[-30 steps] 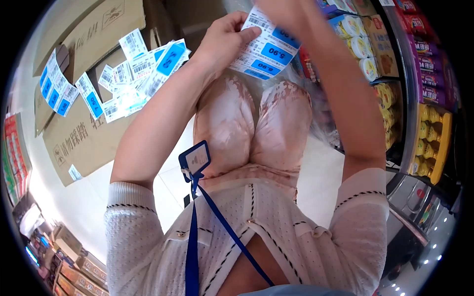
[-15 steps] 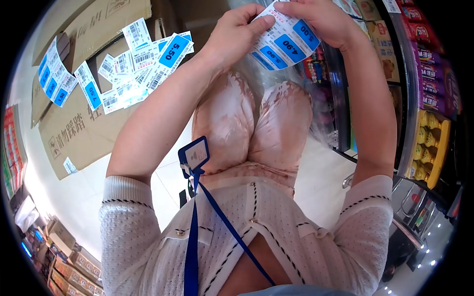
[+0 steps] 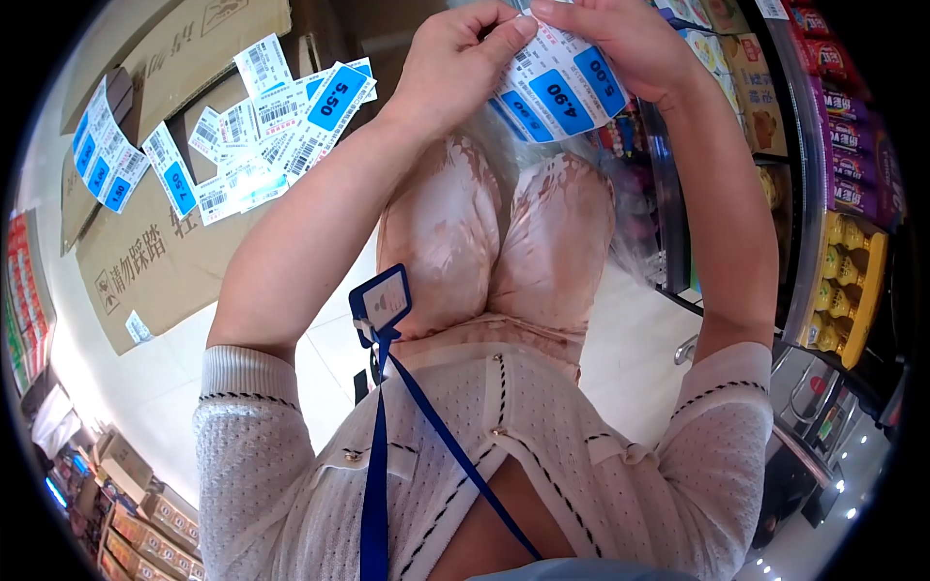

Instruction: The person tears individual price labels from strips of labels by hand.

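Note:
At the top middle of the head view, a strip of price labels [image 3: 559, 89] hangs between my hands, white with blue price fields such as 4.90 and 5.00. My left hand [image 3: 463, 58] pinches its upper left edge between thumb and fingers. On the strip's upper right edge, my right hand [image 3: 620, 39] is closed as well. Several loose price labels [image 3: 281, 121] lie in an overlapping pile on a cardboard box to the left. Beside them are a 7.50 label [image 3: 172, 172] and a curled label strip [image 3: 105, 150].
The cardboard box [image 3: 145, 271] fills the upper left. Shelves with packaged goods, including purple packs [image 3: 848, 155] and a yellow tray [image 3: 843, 290], stand close on the right. A badge [image 3: 383, 300] on a blue lanyard hangs in front of me. More cartons [image 3: 145, 537] are at the lower left.
The label strip has tilted and shifted slightly down and left between my hands, which have moved only a little. The labels on the box lie as before.

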The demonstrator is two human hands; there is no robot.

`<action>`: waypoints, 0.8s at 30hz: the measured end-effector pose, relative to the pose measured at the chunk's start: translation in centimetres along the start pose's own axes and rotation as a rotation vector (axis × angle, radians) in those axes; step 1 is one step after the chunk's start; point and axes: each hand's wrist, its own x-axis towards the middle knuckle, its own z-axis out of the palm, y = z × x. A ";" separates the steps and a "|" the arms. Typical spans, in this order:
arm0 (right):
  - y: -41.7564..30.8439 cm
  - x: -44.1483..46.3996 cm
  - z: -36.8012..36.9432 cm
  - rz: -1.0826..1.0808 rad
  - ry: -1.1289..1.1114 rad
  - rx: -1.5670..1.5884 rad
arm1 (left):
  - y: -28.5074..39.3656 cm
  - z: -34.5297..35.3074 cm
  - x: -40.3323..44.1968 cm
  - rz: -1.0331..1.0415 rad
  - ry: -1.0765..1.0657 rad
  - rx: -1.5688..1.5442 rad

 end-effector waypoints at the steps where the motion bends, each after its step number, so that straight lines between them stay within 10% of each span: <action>1: 0.1 0.0 0.0 -0.008 0.002 0.002 | 0.0 0.0 0.0 0.006 0.006 -0.009; 11: -1.3 -1.6 2.7 -0.164 0.348 -0.585 | 0.3 0.1 0.1 -0.072 -0.063 -0.088; 24: -2.0 -3.7 0.3 -0.089 0.401 -0.349 | 0.8 0.6 0.2 -0.161 -0.128 -0.123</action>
